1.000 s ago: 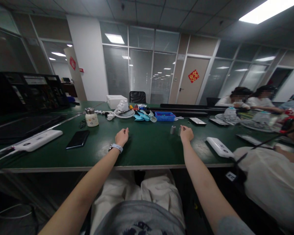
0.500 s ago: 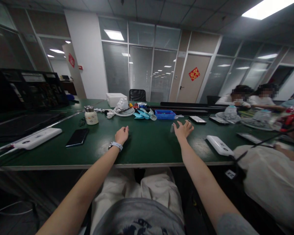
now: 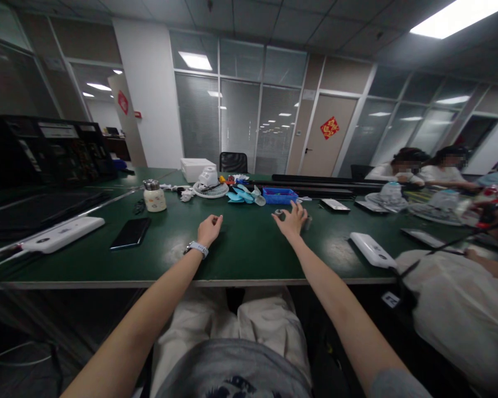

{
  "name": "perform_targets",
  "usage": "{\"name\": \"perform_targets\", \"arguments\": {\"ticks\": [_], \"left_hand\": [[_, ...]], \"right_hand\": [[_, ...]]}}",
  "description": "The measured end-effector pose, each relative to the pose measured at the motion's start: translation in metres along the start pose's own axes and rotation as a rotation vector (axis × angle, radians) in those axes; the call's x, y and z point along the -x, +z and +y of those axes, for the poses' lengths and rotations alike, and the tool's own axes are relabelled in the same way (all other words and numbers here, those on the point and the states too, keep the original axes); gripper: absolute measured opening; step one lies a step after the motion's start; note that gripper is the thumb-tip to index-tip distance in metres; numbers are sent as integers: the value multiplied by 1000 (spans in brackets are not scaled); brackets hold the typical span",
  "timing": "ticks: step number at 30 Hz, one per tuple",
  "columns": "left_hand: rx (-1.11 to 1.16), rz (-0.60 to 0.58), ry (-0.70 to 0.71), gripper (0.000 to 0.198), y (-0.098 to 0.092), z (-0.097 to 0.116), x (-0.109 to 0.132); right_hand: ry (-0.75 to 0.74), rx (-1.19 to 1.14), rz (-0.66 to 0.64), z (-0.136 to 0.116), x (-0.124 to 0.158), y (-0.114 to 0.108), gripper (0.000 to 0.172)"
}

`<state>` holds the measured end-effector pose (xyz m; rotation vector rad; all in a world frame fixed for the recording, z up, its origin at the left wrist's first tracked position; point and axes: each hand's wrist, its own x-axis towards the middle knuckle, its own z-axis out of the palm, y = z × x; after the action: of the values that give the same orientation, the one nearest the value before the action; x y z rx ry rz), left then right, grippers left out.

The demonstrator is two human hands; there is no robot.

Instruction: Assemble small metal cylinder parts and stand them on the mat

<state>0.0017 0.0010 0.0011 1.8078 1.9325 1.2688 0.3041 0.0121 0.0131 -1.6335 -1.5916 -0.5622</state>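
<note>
My left hand [image 3: 210, 230] hovers low over the green table [image 3: 249, 249], a watch [image 3: 196, 249] on its wrist. Its fingers are curled closed; whatever they may hold is hidden. To the right, my right hand [image 3: 291, 222] is open, thumb and fingers spread apart. A small greyish object [image 3: 279, 212] shows just beyond its thumb tip, too small to name. By the outer side of that hand is a blurred grey, cylinder-like object [image 3: 308, 222]; whether the hand touches it I cannot tell.
Behind the hands are a blue plastic basket [image 3: 279, 195], light blue pieces [image 3: 241, 194] and a white round rack [image 3: 211, 190]. A phone [image 3: 130, 233] and a jar-like bottle [image 3: 154, 197] stand left. A white power bank-like device [image 3: 372, 249] lies right, near a seated person [image 3: 452, 309].
My right hand has moved left and turned. The grey cylinder-like object, earlier at its thumb side, now appears at its outer side. My left hand has barely shifted.
</note>
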Motion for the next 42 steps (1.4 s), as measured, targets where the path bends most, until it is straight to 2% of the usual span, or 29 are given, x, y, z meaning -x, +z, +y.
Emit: {"name": "perform_targets", "arguments": {"ticks": [3, 6, 8, 10, 15, 18, 20, 22, 26, 28, 38, 40, 42], "left_hand": [[97, 8, 140, 46, 0, 7, 5], [158, 16, 324, 43, -1, 13, 10], [155, 45, 406, 37, 0, 13, 10], [155, 77, 429, 32, 0, 12, 9], [189, 142, 420, 29, 1, 12, 7], [182, 265, 400, 35, -2, 14, 7], [119, 328, 321, 38, -4, 12, 6], [2, 273, 209, 38, -6, 7, 5], [-201, -57, 13, 37, -7, -1, 3], [-237, -137, -10, 38, -8, -1, 4], [-256, -181, 19, 36, -7, -3, 2], [-232, -167, 31, 41, -7, -3, 2], [-215, -134, 28, 46, -7, -2, 3]], "right_hand": [[-141, -176, -79, -62, 15, 4, 39], [-281, -286, -161, -116, 29, 12, 32], [-298, -314, -178, -138, 35, 17, 28], [-285, -328, -181, -148, 36, 21, 27], [-319, -355, -205, -146, 36, 20, 29], [-321, -363, -207, -145, 38, 16, 33], [-288, -371, -221, -142, 39, 14, 36], [-242, -381, -241, -138, 39, 12, 38], [-149, -400, -273, -126, 35, 10, 37], [-102, -417, -305, -122, 33, 10, 38], [85, -684, -482, -118, 34, 24, 42], [173, -793, -506, -118, 31, 27, 34], [345, -966, -548, -117, 26, 30, 25]]}}
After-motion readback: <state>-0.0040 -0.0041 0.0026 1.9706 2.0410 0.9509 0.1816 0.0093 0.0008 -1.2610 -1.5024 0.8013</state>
